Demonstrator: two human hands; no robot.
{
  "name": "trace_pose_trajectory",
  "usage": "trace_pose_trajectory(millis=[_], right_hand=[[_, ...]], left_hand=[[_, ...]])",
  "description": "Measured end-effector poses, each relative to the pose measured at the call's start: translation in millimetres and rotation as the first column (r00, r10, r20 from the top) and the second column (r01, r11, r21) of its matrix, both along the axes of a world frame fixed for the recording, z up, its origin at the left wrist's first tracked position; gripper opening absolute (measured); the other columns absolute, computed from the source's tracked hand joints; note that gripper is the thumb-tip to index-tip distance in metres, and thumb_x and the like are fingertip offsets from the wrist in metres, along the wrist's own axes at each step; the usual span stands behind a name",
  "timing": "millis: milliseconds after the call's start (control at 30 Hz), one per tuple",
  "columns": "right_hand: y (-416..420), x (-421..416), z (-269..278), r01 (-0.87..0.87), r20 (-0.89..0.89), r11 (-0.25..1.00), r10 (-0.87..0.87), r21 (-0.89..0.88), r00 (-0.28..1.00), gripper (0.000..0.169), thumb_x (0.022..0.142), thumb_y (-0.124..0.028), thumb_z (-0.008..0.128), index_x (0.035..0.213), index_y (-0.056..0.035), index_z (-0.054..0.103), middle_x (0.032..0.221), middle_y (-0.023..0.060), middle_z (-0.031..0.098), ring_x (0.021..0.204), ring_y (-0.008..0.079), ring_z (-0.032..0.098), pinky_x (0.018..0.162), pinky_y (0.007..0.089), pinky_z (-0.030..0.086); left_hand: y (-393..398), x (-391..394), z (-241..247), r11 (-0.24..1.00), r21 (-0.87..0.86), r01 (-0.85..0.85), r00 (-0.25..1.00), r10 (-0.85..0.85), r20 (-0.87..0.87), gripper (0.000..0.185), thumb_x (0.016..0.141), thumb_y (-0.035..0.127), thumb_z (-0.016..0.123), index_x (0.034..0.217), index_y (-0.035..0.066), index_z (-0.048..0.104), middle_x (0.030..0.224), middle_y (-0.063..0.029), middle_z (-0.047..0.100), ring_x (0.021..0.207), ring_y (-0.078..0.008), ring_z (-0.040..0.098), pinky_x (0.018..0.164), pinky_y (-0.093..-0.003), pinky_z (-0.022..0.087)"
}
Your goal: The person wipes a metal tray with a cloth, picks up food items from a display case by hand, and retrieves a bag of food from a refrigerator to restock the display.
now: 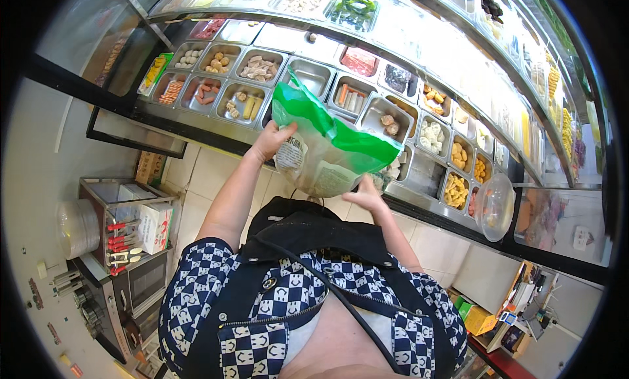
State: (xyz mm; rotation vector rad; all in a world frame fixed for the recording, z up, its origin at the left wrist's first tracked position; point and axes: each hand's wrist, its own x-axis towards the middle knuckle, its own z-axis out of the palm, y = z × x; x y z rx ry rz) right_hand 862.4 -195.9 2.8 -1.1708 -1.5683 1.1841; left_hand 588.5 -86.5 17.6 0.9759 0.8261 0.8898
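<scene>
A large green-and-clear plastic food bag [319,153] is spread between my hands above the front edge of a food display counter. My left hand [273,140] grips its left side, thumb on the near face. At the lower right, my right hand [367,196] holds the bag from below, with its fingers partly hidden behind the plastic. The bag bears printed writing, and its contents are hard to make out. Just beyond it sit a metal pan with a few brown balls [389,124] and a pan of sausage-like sticks [350,98].
Metal pans run along the counter, among them meatballs [217,63], small sausages [206,93], white dumpling-like pieces [432,136] and yellow pieces [456,191]. A clear plastic bowl [495,207] stands at the counter's right. Glass shelving [354,10] rises behind; a metal rack [130,216] is at left.
</scene>
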Motion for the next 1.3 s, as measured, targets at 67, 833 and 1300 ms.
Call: trace_pose_trajectory(millis=[67,833,1300], right_hand=[[4,-25,11,0.000,-0.024,0.996,-0.002,-0.086,1.000,0.052,0.071,-0.020,0.070,0.114,-0.0004,0.048,0.105,0.0095,0.057,0.094,0.0209,0.056,0.085,0.0329,0.043],[133,-126,32,0.704,0.326,0.706,-0.650,-0.075,0.686,0.029,0.088,-0.023,0.056,0.079,0.0043,0.061,0.068,0.0056,0.059,0.061,0.0080,0.049,0.055,0.0258,0.040],[170,-135,1,0.655,0.006,0.633,-0.717,-0.412,0.697,0.028,0.089,-0.021,0.051,0.097,0.0046,0.059,0.093,0.0075,0.061,0.083,0.0107,0.054,0.072,0.0243,0.042]], left_hand=[[6,6,1,1.000,-0.014,-0.018,1.000,0.018,0.018,0.030,0.091,0.025,0.051,0.113,0.005,0.054,0.100,-0.0022,0.060,0.085,-0.0113,0.058,0.073,-0.0272,0.047],[126,-3,-129,0.596,-0.516,0.615,0.606,0.062,0.793,0.063,0.085,0.055,0.044,0.123,0.004,0.048,0.118,-0.0142,0.055,0.106,-0.0284,0.053,0.092,-0.0420,0.042],[141,-2,-145,0.618,-0.518,0.591,0.576,0.126,0.808,0.069,0.077,0.058,0.055,0.125,0.009,0.046,0.120,-0.0118,0.053,0.109,-0.0264,0.051,0.093,-0.0396,0.040]])
